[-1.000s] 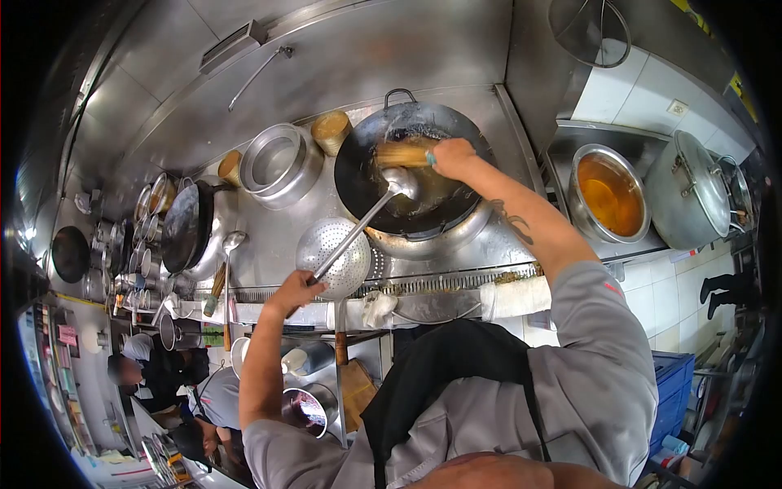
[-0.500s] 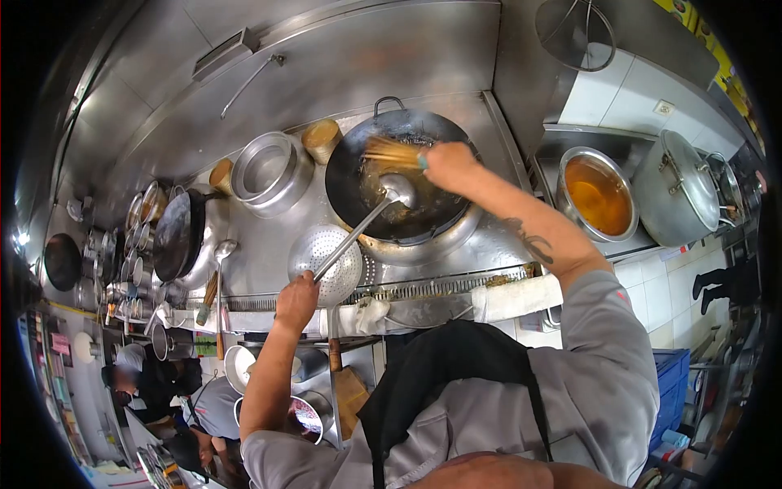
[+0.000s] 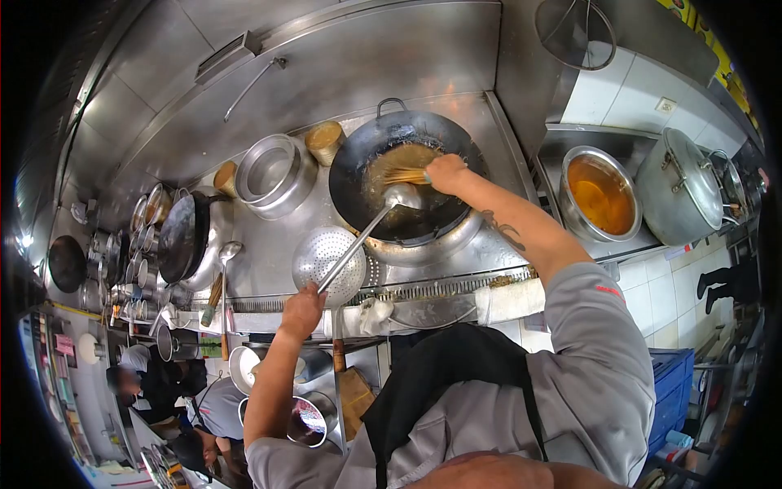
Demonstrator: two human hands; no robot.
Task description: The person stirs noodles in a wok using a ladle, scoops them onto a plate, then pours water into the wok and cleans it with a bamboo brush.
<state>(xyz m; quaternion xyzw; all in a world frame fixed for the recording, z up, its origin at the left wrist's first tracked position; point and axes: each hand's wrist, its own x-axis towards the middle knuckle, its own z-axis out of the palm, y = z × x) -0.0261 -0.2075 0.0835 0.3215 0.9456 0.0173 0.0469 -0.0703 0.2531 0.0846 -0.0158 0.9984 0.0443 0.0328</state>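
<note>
Left hand (image 3: 304, 311): grip clenched on one ladle (image 3: 402, 196). Right hand (image 3: 447, 173): grip clenched on one brush (image 3: 405, 175). Both tools enter one wok (image 3: 348, 173); one strainer (image 3: 318, 259) lies front-left of it.

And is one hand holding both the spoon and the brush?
No, the left hand holds the spoon and the right hand holds the brush.
</note>
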